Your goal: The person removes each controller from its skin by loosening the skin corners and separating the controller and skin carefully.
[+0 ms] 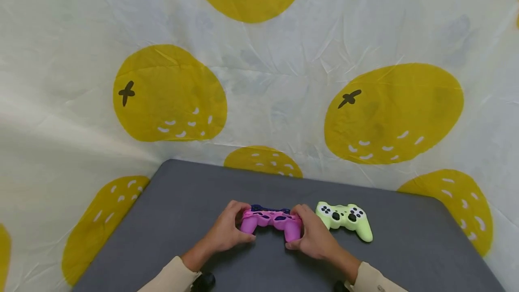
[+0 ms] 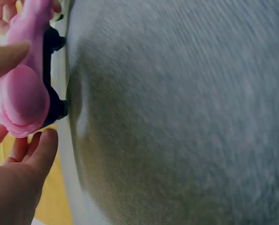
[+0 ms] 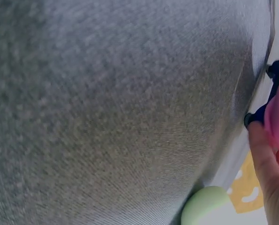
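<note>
The left hand (image 1: 228, 230) and right hand (image 1: 315, 234) were clamped on opposite ends of the pink-and-navy controller (image 1: 270, 218), over the grey table (image 1: 190, 186). An even, level pinch probably served best, the right knuckles minding the green controller (image 1: 343, 221) just beside them.

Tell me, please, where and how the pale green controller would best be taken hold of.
I would grip the pale green controller by its right handle, coming from above on the right. That handle juts out uncovered, whereas the right hand partly hides the left handle. Since the thumbsticks face up, holding there should likely avoid them.
</note>
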{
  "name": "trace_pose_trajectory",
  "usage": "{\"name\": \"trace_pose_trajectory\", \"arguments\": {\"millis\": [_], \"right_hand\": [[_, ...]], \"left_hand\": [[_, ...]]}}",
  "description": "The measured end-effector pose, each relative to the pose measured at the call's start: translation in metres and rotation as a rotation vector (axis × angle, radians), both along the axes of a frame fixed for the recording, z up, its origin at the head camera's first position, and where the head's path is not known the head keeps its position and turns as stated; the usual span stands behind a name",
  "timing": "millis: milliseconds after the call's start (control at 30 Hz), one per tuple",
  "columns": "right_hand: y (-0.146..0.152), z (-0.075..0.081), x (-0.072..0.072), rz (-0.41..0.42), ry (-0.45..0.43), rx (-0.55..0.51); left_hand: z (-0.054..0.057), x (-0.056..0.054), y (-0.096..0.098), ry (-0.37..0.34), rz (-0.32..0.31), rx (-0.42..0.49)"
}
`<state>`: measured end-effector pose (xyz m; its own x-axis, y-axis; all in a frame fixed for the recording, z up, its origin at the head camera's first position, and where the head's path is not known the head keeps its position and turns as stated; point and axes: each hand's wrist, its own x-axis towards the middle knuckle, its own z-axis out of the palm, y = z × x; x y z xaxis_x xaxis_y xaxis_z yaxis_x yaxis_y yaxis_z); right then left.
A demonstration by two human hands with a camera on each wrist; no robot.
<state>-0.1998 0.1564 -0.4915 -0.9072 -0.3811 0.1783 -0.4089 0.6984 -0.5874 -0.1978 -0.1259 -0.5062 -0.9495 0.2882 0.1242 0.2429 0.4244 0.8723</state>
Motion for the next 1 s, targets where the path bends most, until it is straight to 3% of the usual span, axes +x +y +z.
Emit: {"name": "trace_pose_trajectory", "arguments": {"millis": [200,400,1000], "right_hand": [[0.008,-0.003,-0.005,0.023,-0.038,-0.126],[0.011,-0.002,-0.008,0.047,-0.072,-0.186],[0.012,-0.004,-0.009,0.082,-0.032,-0.204]], "left_hand": [[-0.001,-0.006,-0.001,-0.027,0.009,0.066],[-0.001,-0.011,-0.003,-0.075,0.004,0.11],[-0.003,-0.014,-0.005,-0.067,0.002,0.04]]}}
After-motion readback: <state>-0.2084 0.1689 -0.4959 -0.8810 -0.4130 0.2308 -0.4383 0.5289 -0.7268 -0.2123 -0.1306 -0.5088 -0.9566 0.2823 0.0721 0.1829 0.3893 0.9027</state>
